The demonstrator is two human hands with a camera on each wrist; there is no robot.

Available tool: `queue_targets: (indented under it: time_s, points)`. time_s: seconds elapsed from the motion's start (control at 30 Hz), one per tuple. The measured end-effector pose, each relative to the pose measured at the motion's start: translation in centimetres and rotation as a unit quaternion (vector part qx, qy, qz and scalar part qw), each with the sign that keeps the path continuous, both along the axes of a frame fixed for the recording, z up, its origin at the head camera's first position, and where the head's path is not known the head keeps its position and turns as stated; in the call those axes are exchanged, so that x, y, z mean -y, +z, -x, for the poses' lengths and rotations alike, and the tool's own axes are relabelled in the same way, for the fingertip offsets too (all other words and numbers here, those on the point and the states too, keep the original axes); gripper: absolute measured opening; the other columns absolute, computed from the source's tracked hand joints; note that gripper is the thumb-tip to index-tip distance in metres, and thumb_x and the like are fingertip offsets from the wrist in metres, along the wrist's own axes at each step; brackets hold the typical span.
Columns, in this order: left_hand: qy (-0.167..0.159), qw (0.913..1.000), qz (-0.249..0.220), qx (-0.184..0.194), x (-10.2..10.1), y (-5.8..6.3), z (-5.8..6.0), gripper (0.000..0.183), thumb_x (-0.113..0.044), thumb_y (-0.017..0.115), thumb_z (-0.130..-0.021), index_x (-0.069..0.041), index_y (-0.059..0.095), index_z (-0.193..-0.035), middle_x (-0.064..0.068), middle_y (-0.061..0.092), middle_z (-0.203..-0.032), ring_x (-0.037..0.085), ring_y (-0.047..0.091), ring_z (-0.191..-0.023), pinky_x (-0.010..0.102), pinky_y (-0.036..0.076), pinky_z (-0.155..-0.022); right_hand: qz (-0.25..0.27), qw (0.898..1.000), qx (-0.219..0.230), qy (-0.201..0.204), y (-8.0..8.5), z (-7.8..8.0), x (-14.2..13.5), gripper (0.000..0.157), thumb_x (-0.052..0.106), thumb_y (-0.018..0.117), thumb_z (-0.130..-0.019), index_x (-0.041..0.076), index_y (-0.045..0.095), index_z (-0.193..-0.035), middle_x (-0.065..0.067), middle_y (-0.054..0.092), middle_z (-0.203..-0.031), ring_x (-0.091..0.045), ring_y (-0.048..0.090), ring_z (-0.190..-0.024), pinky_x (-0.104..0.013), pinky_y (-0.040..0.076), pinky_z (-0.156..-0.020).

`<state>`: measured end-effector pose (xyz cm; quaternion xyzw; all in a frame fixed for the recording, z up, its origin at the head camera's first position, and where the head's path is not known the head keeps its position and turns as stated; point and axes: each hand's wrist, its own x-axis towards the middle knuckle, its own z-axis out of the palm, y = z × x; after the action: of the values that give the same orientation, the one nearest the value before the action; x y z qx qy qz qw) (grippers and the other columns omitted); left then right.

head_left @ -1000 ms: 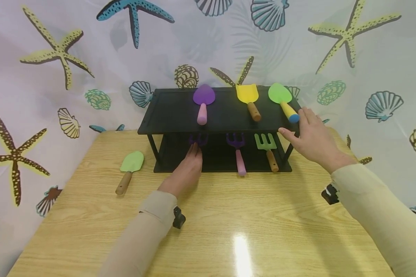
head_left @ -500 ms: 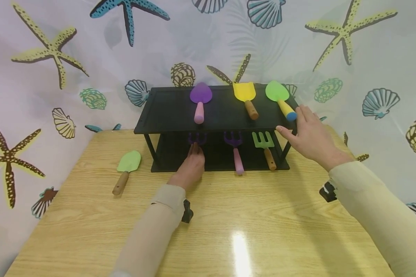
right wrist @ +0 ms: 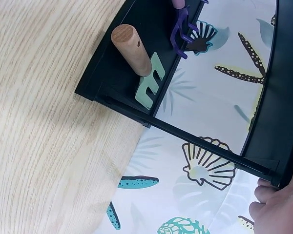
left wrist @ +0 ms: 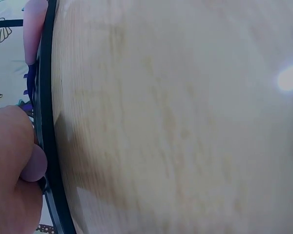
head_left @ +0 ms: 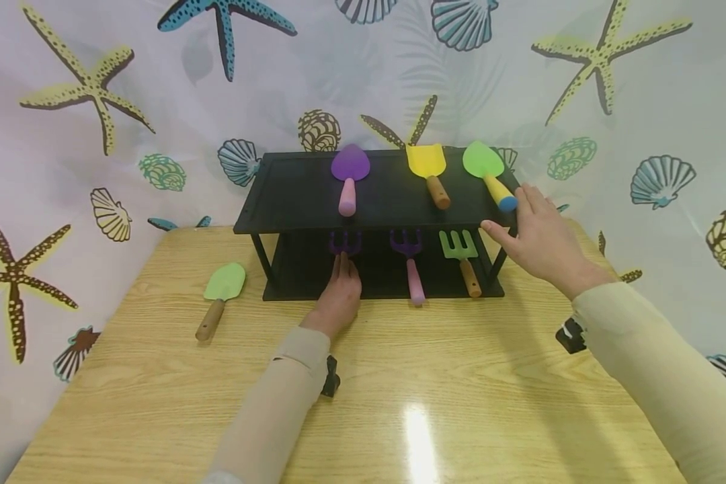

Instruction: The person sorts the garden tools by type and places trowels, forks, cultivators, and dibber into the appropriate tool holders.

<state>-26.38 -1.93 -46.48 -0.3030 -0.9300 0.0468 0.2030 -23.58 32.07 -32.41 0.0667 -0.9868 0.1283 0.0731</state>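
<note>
My left hand (head_left: 340, 296) reaches onto the lower shelf of a black two-tier rack (head_left: 302, 195) and grips a purple hand fork (head_left: 346, 243). Its lilac handle end (left wrist: 35, 163) pokes out between thumb and fingers in the left wrist view; the rest of the handle is hidden. My right hand (head_left: 541, 238) rests against the rack's upper right corner, fingers straight along the side and thumb out at the front edge. Beside the left hand lie another purple fork with a pink handle (head_left: 415, 282) and a green fork with a wooden handle (head_left: 460, 250).
On the upper shelf lie a purple trowel (head_left: 351, 163), a yellow shovel (head_left: 427, 161) and a green trowel (head_left: 482, 160) with a yellow and blue handle. A pale green trowel (head_left: 225, 281) lies on the wooden table (head_left: 363, 390), left of the rack. A patterned cloth (head_left: 157, 81) hangs behind.
My left hand has shifted slightly right and turned a little at the lower shelf. My right hand keeps its place on the rack. The whole head view has shifted slightly.
</note>
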Motion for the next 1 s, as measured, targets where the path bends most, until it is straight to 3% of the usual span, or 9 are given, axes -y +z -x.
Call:
queue_targets:
  time_s: [0.23,0.47,0.67,0.87,1.0]
  points:
    - [0.015,0.9978,-0.05,0.041,0.0,0.2,-0.1,0.048,-0.009,0.059,-0.095,0.024,0.048,-0.129,0.041,0.049,-0.136,0.05,0.047,-0.133,0.048,0.042,-0.114,0.004,1.0,0.005,-0.003,0.1,0.0,0.2,0.105,0.071,0.036,-0.095,-0.008,0.002,-0.155,-0.032,0.006,-0.162,-0.055,0.012,-0.147,-0.066,0.015,-0.12]
    - [0.049,0.9846,-0.11,0.127,0.0,1.0,-0.1,0.058,-0.021,0.054,-0.101,0.017,0.038,-0.142,0.036,0.036,-0.15,0.049,0.037,-0.142,0.048,0.038,-0.117,0.007,1.0,0.004,-0.001,0.1,0.0,0.1,0.105,0.07,0.037,-0.095,-0.008,0.002,-0.155,-0.032,0.005,-0.162,-0.053,0.01,-0.148,-0.065,0.014,-0.12]
    - [0.028,0.9843,-0.124,0.123,1.0,1.6,-0.4,0.059,-0.022,0.054,-0.102,0.015,0.037,-0.144,0.033,0.037,-0.151,0.046,0.037,-0.143,0.047,0.034,-0.12,0.012,1.0,0.001,0.001,0.1,-0.1,0.1,0.104,0.07,0.037,-0.096,-0.008,0.001,-0.155,-0.032,0.004,-0.162,-0.053,0.008,-0.149,-0.065,0.013,-0.12]
    - [0.033,0.9752,-0.145,0.164,2.3,2.4,-1.2,0.06,-0.022,0.05,-0.103,0.01,0.031,-0.149,0.029,0.029,-0.158,0.043,0.029,-0.148,0.048,0.029,-0.122,0.008,1.0,0.004,0.002,0.1,0.0,0.2,0.104,0.07,0.036,-0.096,-0.009,0.002,-0.155,-0.032,0.004,-0.162,-0.052,0.007,-0.149,-0.065,0.012,-0.121]
    - [0.012,0.9791,-0.146,0.141,3.1,2.5,-1.6,0.057,-0.02,0.052,-0.102,0.012,0.036,-0.146,0.03,0.034,-0.155,0.041,0.032,-0.147,0.048,0.028,-0.123,0.007,1.0,0.004,0.001,0.1,-0.1,0.2,0.104,0.07,0.036,-0.096,-0.009,0.002,-0.155,-0.032,0.004,-0.162,-0.052,0.007,-0.149,-0.065,0.012,-0.121]
